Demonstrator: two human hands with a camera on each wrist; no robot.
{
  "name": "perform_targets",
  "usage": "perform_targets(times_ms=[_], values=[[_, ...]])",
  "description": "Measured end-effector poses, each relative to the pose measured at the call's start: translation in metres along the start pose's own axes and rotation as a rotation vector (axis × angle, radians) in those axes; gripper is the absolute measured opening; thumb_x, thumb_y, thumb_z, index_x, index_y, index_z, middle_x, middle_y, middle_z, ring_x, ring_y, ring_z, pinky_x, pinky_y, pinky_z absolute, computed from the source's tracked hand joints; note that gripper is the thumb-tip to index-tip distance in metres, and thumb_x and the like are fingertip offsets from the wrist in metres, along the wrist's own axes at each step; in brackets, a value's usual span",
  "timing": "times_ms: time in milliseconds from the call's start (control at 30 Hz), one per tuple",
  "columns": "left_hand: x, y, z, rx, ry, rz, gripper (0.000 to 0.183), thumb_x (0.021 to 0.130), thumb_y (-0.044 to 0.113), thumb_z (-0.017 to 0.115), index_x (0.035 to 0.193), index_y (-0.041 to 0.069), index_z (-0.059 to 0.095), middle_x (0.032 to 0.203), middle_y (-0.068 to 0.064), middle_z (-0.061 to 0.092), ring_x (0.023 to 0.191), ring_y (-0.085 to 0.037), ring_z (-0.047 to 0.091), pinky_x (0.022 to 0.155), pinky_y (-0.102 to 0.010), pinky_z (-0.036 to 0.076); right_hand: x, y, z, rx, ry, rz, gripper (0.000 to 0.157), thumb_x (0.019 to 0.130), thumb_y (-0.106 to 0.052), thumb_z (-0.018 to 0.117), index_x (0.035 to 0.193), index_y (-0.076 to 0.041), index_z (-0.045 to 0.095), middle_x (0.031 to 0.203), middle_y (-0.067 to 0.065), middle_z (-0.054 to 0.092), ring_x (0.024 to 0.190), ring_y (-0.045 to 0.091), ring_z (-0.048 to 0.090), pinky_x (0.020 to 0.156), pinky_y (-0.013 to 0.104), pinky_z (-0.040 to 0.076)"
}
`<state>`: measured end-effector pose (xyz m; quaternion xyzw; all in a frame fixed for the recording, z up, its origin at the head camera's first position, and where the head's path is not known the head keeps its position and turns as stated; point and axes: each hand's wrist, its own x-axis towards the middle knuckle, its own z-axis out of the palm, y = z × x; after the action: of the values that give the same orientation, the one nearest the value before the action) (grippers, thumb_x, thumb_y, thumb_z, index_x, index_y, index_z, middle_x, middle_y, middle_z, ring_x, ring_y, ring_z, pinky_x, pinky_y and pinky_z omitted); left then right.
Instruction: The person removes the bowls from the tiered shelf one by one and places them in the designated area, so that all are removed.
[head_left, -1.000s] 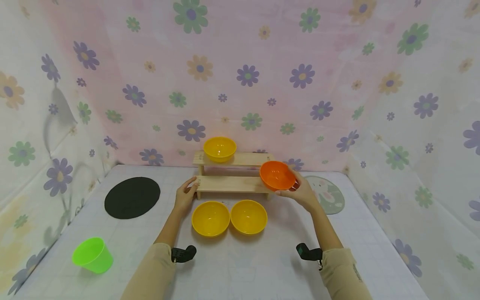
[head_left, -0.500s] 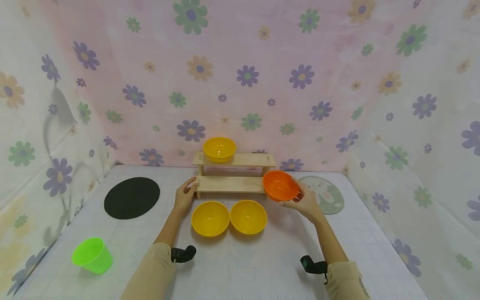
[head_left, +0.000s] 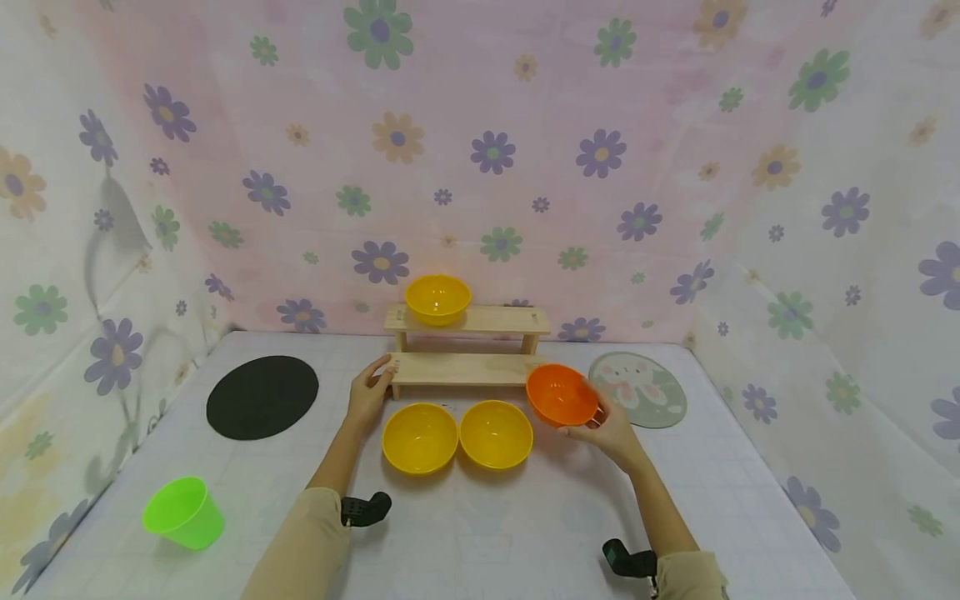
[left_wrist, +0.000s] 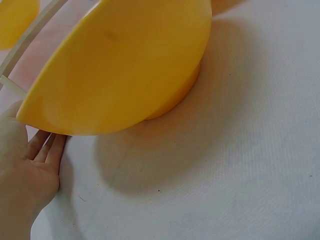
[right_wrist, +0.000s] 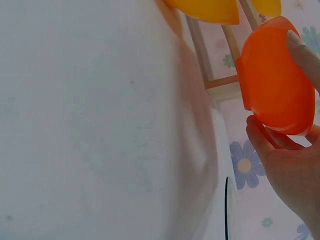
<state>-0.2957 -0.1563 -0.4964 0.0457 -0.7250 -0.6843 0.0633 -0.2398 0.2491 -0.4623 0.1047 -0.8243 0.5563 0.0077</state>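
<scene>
My right hand (head_left: pixel 617 429) grips an orange bowl (head_left: pixel 561 395) by its right side, holding it in the air just in front of the right end of a two-tier wooden rack (head_left: pixel 461 370). In the right wrist view, the thumb lies on the wall of the orange bowl (right_wrist: pixel 275 75) and the fingers are under it. My left hand (head_left: pixel 367 395) holds the left end of the rack's lower shelf; a yellow bowl (left_wrist: pixel 125 65) partly hides its fingers in the left wrist view. Two yellow bowls, left (head_left: pixel 420 439) and right (head_left: pixel 497 435), stand side by side before the rack.
Another yellow bowl (head_left: pixel 438 300) sits on the upper shelf, toward the left. A black round mat (head_left: pixel 262 397) lies at the back left, a patterned green mat (head_left: pixel 660 396) at the back right. A tilted bright green cup (head_left: pixel 185 513) is at the front left.
My right hand has brought the orange bowl down and toward me, from over the lower shelf's right end to in front of it. The left hand has stayed on the rack.
</scene>
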Motion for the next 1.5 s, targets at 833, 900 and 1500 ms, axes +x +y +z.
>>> perform_targets(times_ms=[833,900,1500], values=[[-0.002,0.002,0.000,0.003,-0.004,0.002,0.043,0.099,0.019,0.050,0.139,0.005,0.045,0.132,-0.025,0.050,0.110,-0.027,0.055,0.086,-0.027,0.053,-0.028,0.018,0.006,-0.025,-0.021,0.082,0.090,0.074,-0.016,0.081,0.146,-0.001,0.029,0.148,0.021,0.033,0.130,0.037,0.038,0.104,0.044,0.036],[-0.002,0.002,0.000,0.005,0.000,0.006,0.043,0.098,0.019,0.050,0.139,0.005,0.045,0.131,-0.026,0.050,0.108,-0.025,0.056,0.087,-0.028,0.053,-0.029,0.017,0.006,-0.025,-0.024,0.085,0.090,0.074,-0.015,0.080,0.146,-0.002,0.028,0.148,0.021,0.032,0.130,0.037,0.038,0.104,0.045,0.035],[-0.016,0.027,-0.001,-0.013,-0.021,-0.015,0.042,0.098,0.011,0.049,0.138,-0.001,0.044,0.130,-0.030,0.049,0.109,-0.031,0.055,0.090,-0.036,0.052,-0.033,0.025,0.007,-0.042,-0.028,0.077,0.090,0.074,-0.019,0.081,0.146,-0.004,0.029,0.148,0.019,0.033,0.131,0.037,0.037,0.105,0.047,0.035]])
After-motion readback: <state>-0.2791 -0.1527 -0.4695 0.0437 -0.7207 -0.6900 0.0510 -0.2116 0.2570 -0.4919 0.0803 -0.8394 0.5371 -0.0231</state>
